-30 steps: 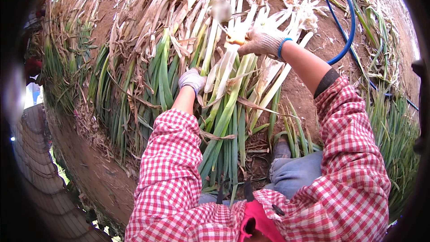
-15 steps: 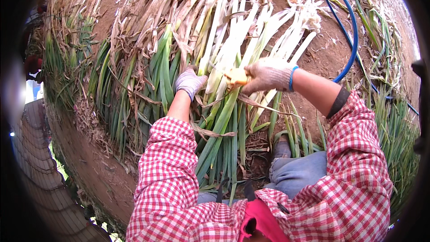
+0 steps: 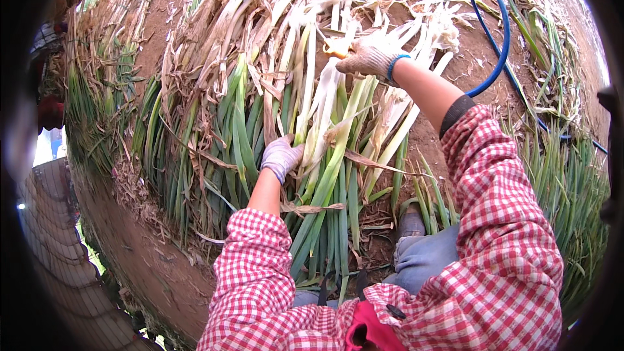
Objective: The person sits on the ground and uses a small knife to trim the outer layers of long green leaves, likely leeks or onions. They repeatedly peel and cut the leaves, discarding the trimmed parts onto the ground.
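A spread of leek-like plants point(image 3: 244, 123), green at the near end and pale or dry toward the far end, lies in front of me on the soil. My gloved left hand point(image 3: 281, 157) is closed around a pale green stalk in the middle of the bunch. Farther forward, my gloved right hand point(image 3: 367, 58) grips a small yellow tool point(image 3: 337, 47) with a thin tip, held over the white stalks point(image 3: 325, 97); the tip is too small to make out clearly. My right fingers partly hide the tool.
A blue hose point(image 3: 497, 62) loops over the soil at right, near more leafy bundles point(image 3: 559, 208). More plants point(image 3: 97, 110) lie along the left, by dark reddish shapes I cannot make out. My shoe point(image 3: 411, 220) and bent leg are below, among the leaves.
My left hand has moved down toward my body. My right hand, with the yellow tool, dipped toward me and has since moved back forward and slightly left.
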Action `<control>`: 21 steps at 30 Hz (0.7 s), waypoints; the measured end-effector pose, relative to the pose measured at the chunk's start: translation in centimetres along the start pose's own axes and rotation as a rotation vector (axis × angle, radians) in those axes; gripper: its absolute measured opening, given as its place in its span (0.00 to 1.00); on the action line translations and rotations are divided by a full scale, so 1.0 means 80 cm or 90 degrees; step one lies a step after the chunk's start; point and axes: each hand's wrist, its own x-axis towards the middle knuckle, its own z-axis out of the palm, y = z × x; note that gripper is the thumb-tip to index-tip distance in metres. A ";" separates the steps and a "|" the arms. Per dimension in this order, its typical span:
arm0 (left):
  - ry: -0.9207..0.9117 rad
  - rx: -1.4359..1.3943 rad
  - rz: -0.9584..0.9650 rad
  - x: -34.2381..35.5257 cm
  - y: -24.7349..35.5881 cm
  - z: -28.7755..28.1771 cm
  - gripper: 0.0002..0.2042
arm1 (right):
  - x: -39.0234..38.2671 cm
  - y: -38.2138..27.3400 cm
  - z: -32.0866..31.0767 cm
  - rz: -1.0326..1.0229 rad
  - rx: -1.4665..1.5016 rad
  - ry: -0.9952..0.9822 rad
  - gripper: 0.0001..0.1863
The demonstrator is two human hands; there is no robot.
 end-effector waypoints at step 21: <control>-0.100 -0.065 0.229 -0.059 0.002 0.049 0.18 | -0.128 -0.066 0.024 -0.104 -0.020 -0.255 0.28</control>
